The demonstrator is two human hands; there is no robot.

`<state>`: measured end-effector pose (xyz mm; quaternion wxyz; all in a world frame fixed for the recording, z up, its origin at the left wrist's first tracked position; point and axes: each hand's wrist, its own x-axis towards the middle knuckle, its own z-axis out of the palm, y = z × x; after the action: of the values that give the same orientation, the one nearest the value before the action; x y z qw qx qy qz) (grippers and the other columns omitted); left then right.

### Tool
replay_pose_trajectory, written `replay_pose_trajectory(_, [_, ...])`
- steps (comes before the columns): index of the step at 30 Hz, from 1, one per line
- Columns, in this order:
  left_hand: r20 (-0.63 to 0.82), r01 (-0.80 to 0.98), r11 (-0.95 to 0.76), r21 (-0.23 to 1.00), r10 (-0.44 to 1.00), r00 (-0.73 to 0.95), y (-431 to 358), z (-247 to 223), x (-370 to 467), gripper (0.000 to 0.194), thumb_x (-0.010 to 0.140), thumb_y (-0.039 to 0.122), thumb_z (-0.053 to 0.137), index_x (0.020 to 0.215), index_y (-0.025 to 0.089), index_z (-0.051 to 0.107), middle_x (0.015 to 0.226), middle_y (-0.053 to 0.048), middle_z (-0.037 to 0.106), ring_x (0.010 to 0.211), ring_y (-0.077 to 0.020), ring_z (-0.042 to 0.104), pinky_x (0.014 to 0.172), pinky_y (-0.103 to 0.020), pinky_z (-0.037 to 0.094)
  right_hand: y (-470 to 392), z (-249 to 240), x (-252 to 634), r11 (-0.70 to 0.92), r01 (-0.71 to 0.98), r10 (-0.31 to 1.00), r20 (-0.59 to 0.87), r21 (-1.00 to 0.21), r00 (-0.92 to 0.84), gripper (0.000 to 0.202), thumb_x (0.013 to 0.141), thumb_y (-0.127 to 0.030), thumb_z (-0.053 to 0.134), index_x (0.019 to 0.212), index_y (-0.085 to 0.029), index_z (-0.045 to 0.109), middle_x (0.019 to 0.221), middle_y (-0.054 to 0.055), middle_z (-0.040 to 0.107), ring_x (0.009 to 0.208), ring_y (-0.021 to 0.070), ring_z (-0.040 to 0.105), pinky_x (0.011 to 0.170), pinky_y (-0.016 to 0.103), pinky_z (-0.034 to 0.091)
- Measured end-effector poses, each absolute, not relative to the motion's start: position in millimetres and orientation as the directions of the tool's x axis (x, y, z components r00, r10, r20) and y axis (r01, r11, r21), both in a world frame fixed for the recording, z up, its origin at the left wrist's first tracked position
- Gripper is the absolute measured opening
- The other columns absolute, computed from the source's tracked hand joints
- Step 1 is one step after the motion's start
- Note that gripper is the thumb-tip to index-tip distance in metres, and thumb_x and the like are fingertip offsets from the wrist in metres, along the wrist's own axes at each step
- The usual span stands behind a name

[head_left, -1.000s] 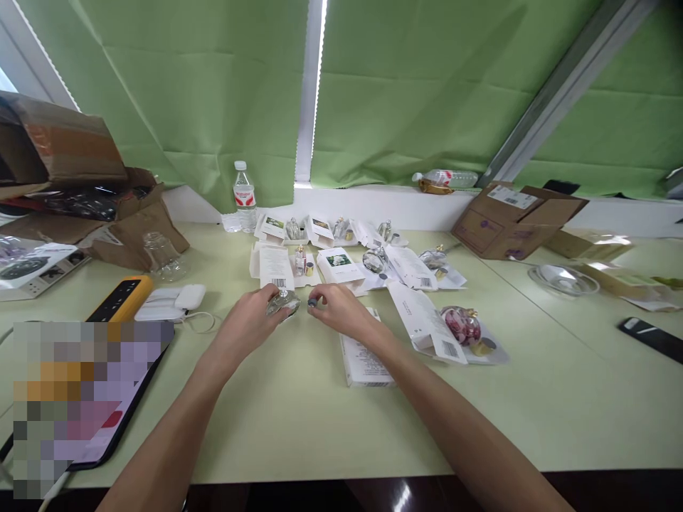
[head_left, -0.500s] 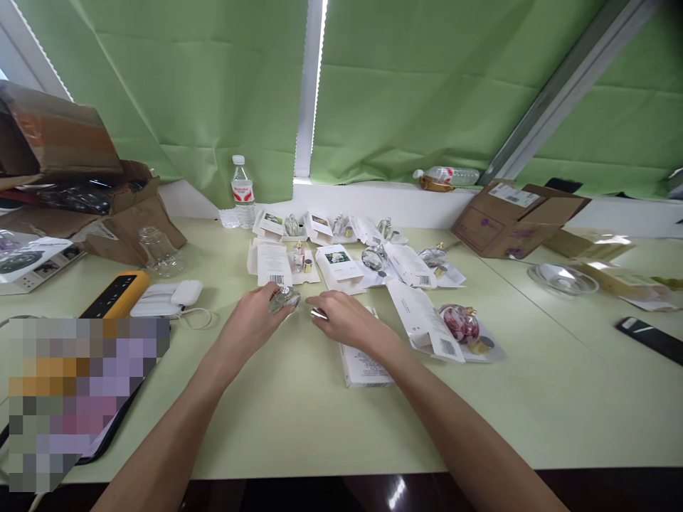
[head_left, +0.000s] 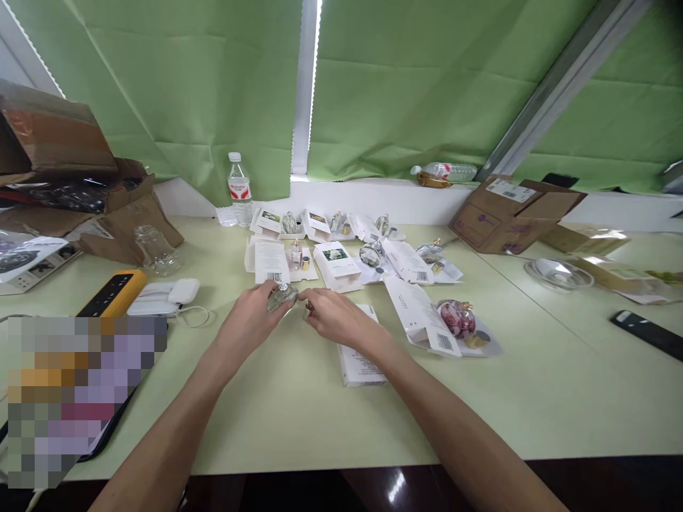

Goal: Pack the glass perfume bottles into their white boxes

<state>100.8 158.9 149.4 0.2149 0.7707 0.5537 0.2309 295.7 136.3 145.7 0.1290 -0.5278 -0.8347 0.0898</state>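
My left hand [head_left: 250,313] is closed around a small clear glass bottle [head_left: 282,296] above the middle of the table. Just right of it, my right hand [head_left: 334,313] pinches a small shiny cap [head_left: 309,306], its fingertips close beside the bottle. Under my right forearm lies a flat white box [head_left: 358,366]. Opened white boxes with glass bottles stand beyond both hands, among them a white box with a flower picture [head_left: 337,264]. A pink patterned bottle [head_left: 455,318] with a gold cap beside it lies to the right.
A clear jar [head_left: 157,252], a yellow power strip [head_left: 114,293] and a white charger [head_left: 160,295] are on the left. A water bottle [head_left: 240,190] stands at the back. Cardboard box [head_left: 488,220] and black phone-like object [head_left: 648,334] lie on the right.
My right hand has moved slightly left with the small cap, closer to the bottle in my left hand. The view has shifted a little.
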Motion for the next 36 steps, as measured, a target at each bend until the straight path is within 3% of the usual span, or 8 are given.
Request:
replay_pose_trajectory(8, [0.13, 0.763, -0.307, 0.568, 0.95, 0.285, 159.0, 147.4, 100.0, 0.044, 0.088, 0.058, 0.048, 0.109, 0.021, 0.06, 0.058, 0.0, 0.058, 0.056, -0.0194, 0.057, 0.055, -0.026, 0.036, 135.5, 157.6, 306.9, 0.397, 0.821, 0.917, 0.212, -0.41, -0.338, 0.015, 0.089, -0.023, 0.056, 0.102, -0.021, 0.063, 0.102, 0.004, 0.068, 0.094, 0.0201, 0.062, 0.075, 0.029, 0.044])
replay_pose_trajectory(13, [0.126, 0.776, -0.308, 0.551, 0.95, 0.287, 159.0, 147.1, 100.7, 0.047, 0.089, 0.059, 0.046, 0.113, 0.021, 0.059, 0.058, 0.0, 0.058, 0.057, -0.0199, 0.058, 0.056, -0.026, 0.036, 135.9, 154.4, 312.6, 0.333, 0.882, 0.938, 0.217, -0.334, -0.272, 0.026, 0.09, -0.018, 0.054, 0.115, -0.02, 0.059, 0.108, 0.008, 0.067, 0.103, 0.0224, 0.061, 0.076, 0.029, 0.043])
replay_pose_trajectory(21, [0.132, 0.785, -0.313, 0.535, 0.948, 0.288, 157.6, 149.1, 100.9, 0.045, 0.089, 0.058, 0.046, 0.113, 0.021, 0.059, 0.064, -0.002, 0.062, 0.061, -0.0204, 0.06, 0.058, -0.026, 0.038, 137.9, 143.4, 312.5, 0.329, 0.931, 0.942, 0.126, -0.159, -0.311, 0.03, 0.086, -0.002, 0.049, 0.105, -0.018, 0.065, 0.105, 0.012, 0.067, 0.104, 0.0247, 0.06, 0.079, 0.031, 0.044])
replay_pose_trajectory(25, [0.129, 0.789, -0.309, 0.531, 0.95, 0.285, 158.1, 149.1, 101.4, 0.042, 0.089, 0.056, 0.047, 0.109, 0.022, 0.059, 0.062, -0.001, 0.06, 0.057, -0.0192, 0.058, 0.056, -0.026, 0.036, 137.0, 144.2, 312.1, 0.324, 0.933, 0.942, 0.142, -0.155, -0.304, 0.03, 0.089, -0.008, 0.049, 0.115, -0.016, 0.063, 0.11, 0.013, 0.066, 0.109, 0.0266, 0.058, 0.081, 0.033, 0.045])
replay_pose_trajectory(28, [0.139, 0.782, -0.324, 0.533, 0.945, 0.297, 158.4, 148.9, 101.4, 0.038, 0.089, 0.056, 0.048, 0.104, 0.023, 0.059, 0.062, 0.0, 0.059, 0.055, -0.018, 0.056, 0.055, -0.025, 0.035, 136.1, 144.7, 309.9, 0.371, 0.918, 0.919, 0.201, -0.141, -0.34, 0.027, 0.09, -0.018, 0.055, 0.115, -0.015, 0.064, 0.112, 0.013, 0.065, 0.114, 0.028, 0.056, 0.091, 0.038, 0.044])
replay_pose_trajectory(36, [0.153, 0.77, -0.333, 0.545, 0.942, 0.299, 157.9, 147.1, 101.2, 0.038, 0.089, 0.057, 0.047, 0.103, 0.023, 0.058, 0.065, 0.0, 0.061, 0.056, -0.0176, 0.056, 0.056, -0.025, 0.036, 134.8, 138.2, 299.8, 0.492, 0.868, 0.841, 0.295, -0.071, -0.453, 0.021, 0.09, -0.03, 0.059, 0.085, -0.016, 0.073, 0.118, 0.014, 0.062, 0.124, 0.0276, 0.049, 0.112, 0.049, 0.027])
